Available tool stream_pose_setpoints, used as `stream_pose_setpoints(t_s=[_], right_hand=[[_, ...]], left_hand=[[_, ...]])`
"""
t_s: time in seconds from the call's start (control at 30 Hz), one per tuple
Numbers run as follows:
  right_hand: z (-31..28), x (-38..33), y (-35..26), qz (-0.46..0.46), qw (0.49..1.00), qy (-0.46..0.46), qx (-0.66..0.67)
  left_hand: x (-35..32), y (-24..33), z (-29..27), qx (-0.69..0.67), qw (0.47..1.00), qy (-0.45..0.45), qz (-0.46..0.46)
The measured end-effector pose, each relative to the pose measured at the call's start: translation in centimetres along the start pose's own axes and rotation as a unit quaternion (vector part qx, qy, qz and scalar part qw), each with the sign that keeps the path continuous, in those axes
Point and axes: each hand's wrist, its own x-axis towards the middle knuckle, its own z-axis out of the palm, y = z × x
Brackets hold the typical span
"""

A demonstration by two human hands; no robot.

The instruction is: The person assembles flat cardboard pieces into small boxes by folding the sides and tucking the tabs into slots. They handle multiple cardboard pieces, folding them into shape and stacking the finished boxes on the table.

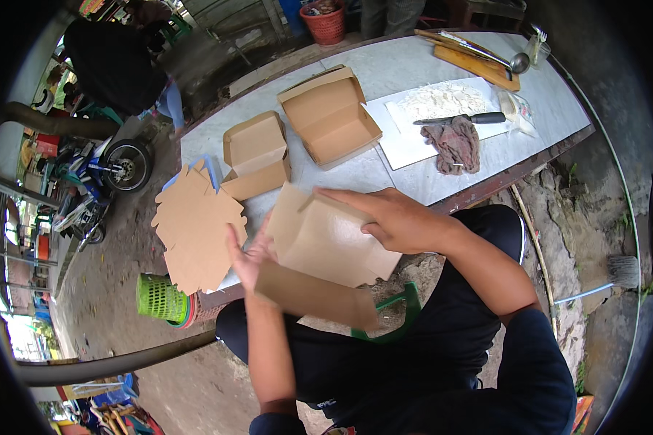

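Above my lap, at the table's near edge, is a partly folded brown cardboard box [334,239] with a shiny inner face. My right hand [395,217] grips its far right side, fingers along the top edge and thumb on the inside. On its left side is my left hand [252,257], slightly blurred, with some fingers behind the cardboard. A loose flap [315,293] sticks out toward me, smeared by motion. To the left lies a stack of flat cardboard blanks [199,225]. Beyond my hands stand two folded open boxes, a smaller one [257,156] and a larger one [323,116].
On the tabletop [218,127], a white board [406,148] carries chopped white pieces [442,100], a knife [461,119] and a brown cloth [451,145]. A ladle [519,64] and a wooden board [479,67] lie behind. Green baskets [163,297] stand below left; a motorcycle [109,170] is parked farther off.
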Motion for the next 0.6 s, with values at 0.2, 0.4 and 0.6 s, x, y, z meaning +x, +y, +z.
stream_pose_setpoints(t_s=[0.2, 0.4, 0.6], right_hand=[[0.5, -0.3, 1.4, -0.049, 0.998, -0.029, 0.003], [1.1, -0.3, 2.7, -0.072, 0.994, 0.050, -0.064], [-0.1, 0.4, 4.1, 0.005, 0.989, 0.026, 0.147]], left_hand=[[-0.3, 4.6, 3.9, 0.539, 0.833, -0.125, 0.011], [-0.8, 2.6, 3.9, 0.639, 0.761, 0.033, 0.106], [-2.0, 4.2, 1.5, 0.531, 0.832, 0.029, 0.158]])
